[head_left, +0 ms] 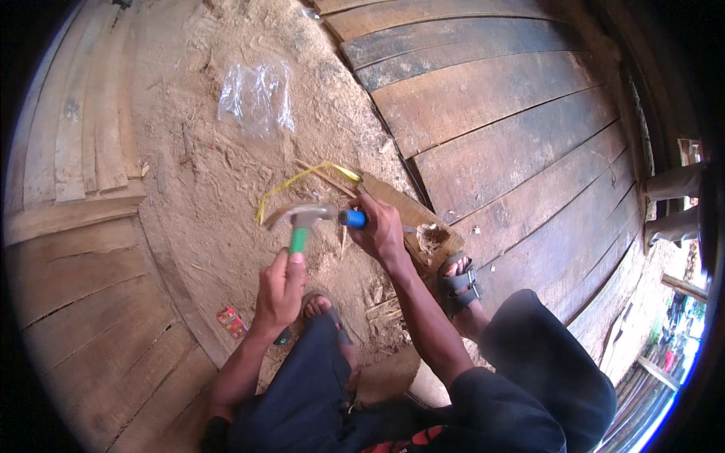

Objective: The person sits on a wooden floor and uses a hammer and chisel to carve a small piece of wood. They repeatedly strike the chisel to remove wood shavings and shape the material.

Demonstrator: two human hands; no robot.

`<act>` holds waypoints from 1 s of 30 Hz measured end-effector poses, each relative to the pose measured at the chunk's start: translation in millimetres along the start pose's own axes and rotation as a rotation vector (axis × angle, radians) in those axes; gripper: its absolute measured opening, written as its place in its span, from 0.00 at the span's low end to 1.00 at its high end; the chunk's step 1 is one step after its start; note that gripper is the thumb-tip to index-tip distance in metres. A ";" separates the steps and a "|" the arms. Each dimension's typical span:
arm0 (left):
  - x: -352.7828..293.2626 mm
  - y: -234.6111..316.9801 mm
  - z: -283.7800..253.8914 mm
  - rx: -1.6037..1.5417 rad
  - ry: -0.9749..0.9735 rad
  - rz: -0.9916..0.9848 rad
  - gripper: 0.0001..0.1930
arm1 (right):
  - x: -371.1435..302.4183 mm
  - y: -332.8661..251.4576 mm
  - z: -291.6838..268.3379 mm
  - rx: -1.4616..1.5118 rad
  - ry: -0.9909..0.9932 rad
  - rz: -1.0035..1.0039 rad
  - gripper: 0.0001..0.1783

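Note:
My left hand (279, 298) is wrapped round the green grip of a claw hammer (306, 214). The hammer's head, slightly blurred, is just left of the butt of a blue-handled chisel (352, 219). My right hand (380, 229) grips that chisel, whose metal blade points right. Its tip is near a rough hollow (432, 238) cut in the end of a wooden plank (393, 198), and I cannot tell whether it touches. The plank lies on the sandy ground, next to my sandalled right foot (462, 287).
A yellow strip (291, 181) and a clear plastic bag (257, 98) lie on the sawdust-strewn ground (204, 151). Wide boards (498, 113) stretch along the right, others (98, 302) along the left. A small red packet (231, 322) is beside my left forearm.

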State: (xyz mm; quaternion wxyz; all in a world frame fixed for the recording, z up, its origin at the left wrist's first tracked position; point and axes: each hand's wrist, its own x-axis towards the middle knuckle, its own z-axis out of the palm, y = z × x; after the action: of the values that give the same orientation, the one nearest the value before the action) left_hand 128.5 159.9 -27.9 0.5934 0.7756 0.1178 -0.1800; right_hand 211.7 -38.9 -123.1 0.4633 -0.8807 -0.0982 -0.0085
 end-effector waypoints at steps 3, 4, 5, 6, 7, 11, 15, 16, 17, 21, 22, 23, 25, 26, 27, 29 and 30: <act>-6.1 5.5 2.0 -0.362 0.263 -0.104 0.22 | -0.6 0.9 -4.3 -0.043 -0.045 0.028 0.12; -8.4 -13.3 1.2 -0.370 0.251 -0.024 0.21 | 3.5 -5.3 -2.6 -0.049 -0.063 0.022 0.12; -5.6 -21.5 0.1 -0.172 0.186 0.035 0.21 | 5.0 -6.3 -1.3 -0.045 -0.086 0.033 0.12; -2.4 -26.3 -2.3 0.026 0.120 0.091 0.21 | 6.1 -5.2 0.8 -0.040 -0.110 0.044 0.12; 1.1 -25.2 -0.7 0.211 0.040 0.145 0.20 | 5.8 -3.2 -1.9 -0.053 -0.132 0.063 0.11; -10.0 -9.6 2.6 -0.413 0.357 -0.122 0.20 | 8.7 -0.9 -6.5 -0.111 -0.188 0.068 0.09; 0.3 -45.6 7.5 0.467 -0.025 0.266 0.18 | 12.2 -4.0 -4.4 -0.048 -0.183 0.053 0.09; -9.3 -32.9 14.2 0.271 0.011 0.117 0.17 | 11.9 -5.2 -5.0 -0.037 -0.185 0.058 0.09; -9.8 -40.0 11.7 0.128 0.145 0.058 0.18 | 12.1 -6.6 -5.5 -0.025 -0.187 0.062 0.09; -5.2 -24.0 -17.2 -0.341 0.494 -0.088 0.18 | 15.6 -4.9 -14.5 -0.004 -0.262 0.060 0.10; -5.9 -2.9 -27.1 -0.424 0.548 -0.089 0.18 | 14.9 -6.3 -14.9 0.005 -0.251 0.048 0.10; -8.1 4.8 -30.2 -0.414 0.506 -0.076 0.18 | 15.6 -6.5 -14.5 0.006 -0.239 0.035 0.10; -13.3 15.4 -31.2 -0.395 0.416 -0.057 0.18 | 13.3 -4.0 -10.3 -0.037 -0.246 0.045 0.10; -11.4 20.8 -30.0 -0.397 0.383 -0.060 0.18 | 13.4 -1.9 -8.1 -0.059 -0.249 0.054 0.10; -5.6 18.2 -25.7 -0.474 0.357 -0.054 0.18 | 15.8 0.6 -6.3 -0.064 -0.242 0.058 0.10; 4.1 -16.6 -8.7 -0.127 0.297 0.046 0.19 | 15.8 2.4 1.2 -0.068 -0.239 0.070 0.10; 3.7 -23.5 -9.0 -0.034 0.212 0.067 0.19 | 15.9 2.2 3.4 -0.058 -0.248 0.059 0.10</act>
State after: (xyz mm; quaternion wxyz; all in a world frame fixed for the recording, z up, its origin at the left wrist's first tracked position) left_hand 123.8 174.7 -48.1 0.5966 0.7835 0.1570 -0.0749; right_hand 227.4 -34.7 -125.1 0.4218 -0.8906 -0.1283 0.1112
